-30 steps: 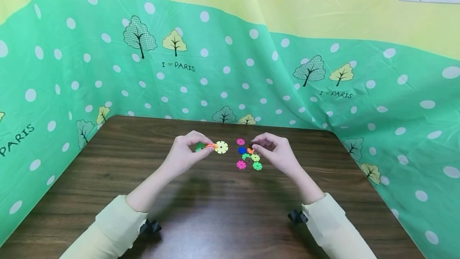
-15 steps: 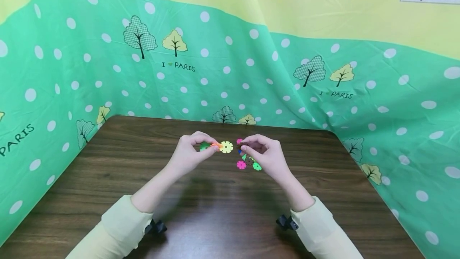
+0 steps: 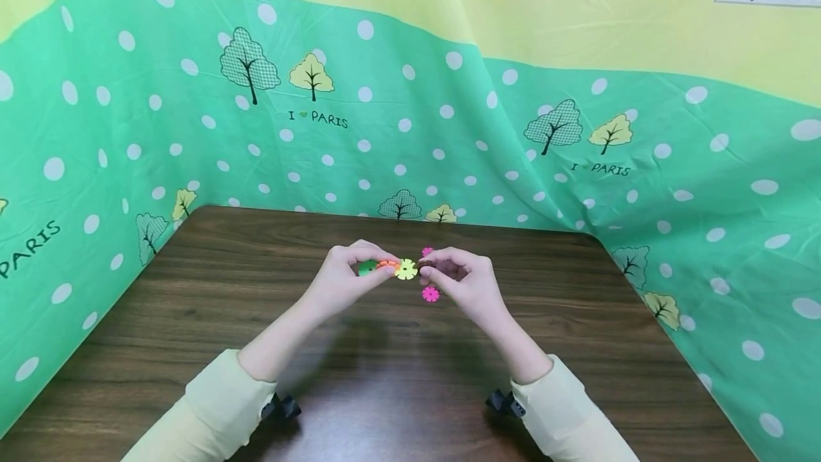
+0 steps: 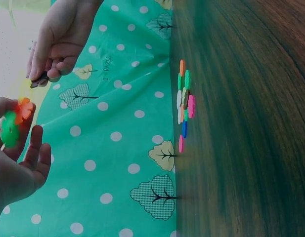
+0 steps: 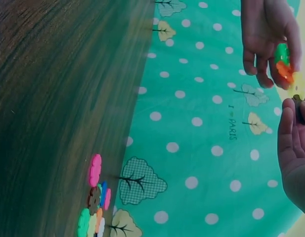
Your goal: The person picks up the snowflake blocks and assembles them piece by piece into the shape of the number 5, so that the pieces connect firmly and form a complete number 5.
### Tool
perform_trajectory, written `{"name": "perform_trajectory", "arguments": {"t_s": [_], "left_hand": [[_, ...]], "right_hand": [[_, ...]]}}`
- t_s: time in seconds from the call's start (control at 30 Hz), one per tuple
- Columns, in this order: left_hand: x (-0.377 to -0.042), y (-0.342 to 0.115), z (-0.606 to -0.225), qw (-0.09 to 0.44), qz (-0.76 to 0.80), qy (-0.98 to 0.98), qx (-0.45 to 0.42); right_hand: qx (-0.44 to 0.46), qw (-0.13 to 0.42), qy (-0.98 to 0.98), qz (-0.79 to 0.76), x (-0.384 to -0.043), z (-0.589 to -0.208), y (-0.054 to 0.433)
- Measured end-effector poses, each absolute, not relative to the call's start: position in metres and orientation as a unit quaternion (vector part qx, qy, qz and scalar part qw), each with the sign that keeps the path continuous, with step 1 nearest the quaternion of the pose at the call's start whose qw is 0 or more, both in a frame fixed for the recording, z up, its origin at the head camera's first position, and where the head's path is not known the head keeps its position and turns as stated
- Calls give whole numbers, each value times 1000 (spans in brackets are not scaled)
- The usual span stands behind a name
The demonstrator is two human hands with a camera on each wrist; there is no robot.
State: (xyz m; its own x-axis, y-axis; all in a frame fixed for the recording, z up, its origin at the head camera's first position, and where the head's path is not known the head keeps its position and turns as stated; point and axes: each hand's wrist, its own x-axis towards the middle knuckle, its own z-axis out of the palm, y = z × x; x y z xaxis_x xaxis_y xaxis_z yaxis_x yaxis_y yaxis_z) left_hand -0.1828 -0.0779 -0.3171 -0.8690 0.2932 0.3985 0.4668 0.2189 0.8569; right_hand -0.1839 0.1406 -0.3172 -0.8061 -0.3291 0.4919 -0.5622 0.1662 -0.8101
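My left hand (image 3: pixel 338 278) pinches a short chain of notched plastic snowflake discs above the table. In it a green disc (image 3: pixel 366 267) sits nearest the palm, an orange disc (image 3: pixel 388 264) lies at the fingertips, and a yellow disc (image 3: pixel 407 270) sticks out to the right. Between thumb and fingers my right hand (image 3: pixel 473 285) pinches a dark brown snowflake disc (image 5: pixel 300 111), mostly covered by the fingers. In the right wrist view the brown disc's edge meets the yellow one, the two overlapping there.
Loose discs lie on the brown wooden table (image 3: pixel 410 405) behind and below the right hand. A pink disc (image 3: pixel 430 294) shows in the head view, while the left wrist view has several more, including a blue disc (image 4: pixel 185 129). A green dotted curtain (image 3: pixel 359 127) hangs behind the table.
My right hand has moved left with the brown disc, up to the yellow disc, and now covers most of the loose discs. My left hand has shifted slightly right with the chain.
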Motion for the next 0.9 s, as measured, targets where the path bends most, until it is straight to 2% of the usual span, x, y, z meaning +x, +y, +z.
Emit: {"name": "perform_trajectory", "arguments": {"t_s": [0.17,0.6,0.77,0.9], "left_hand": [[-194,-79,-333,51,-562,-791,-239],[-196,-77,-338,79,-559,-785,-255],[-195,-77,-340,68,-550,-794,-250],[-195,-78,-340,85,-549,-793,-250]], "right_hand": [[276,98,-764,575,-178,-312,138],[258,84,-775,571,-170,-307,135],[265,79,-768,577,-180,-319,139],[272,79,-755,591,-190,-330,143]]}}
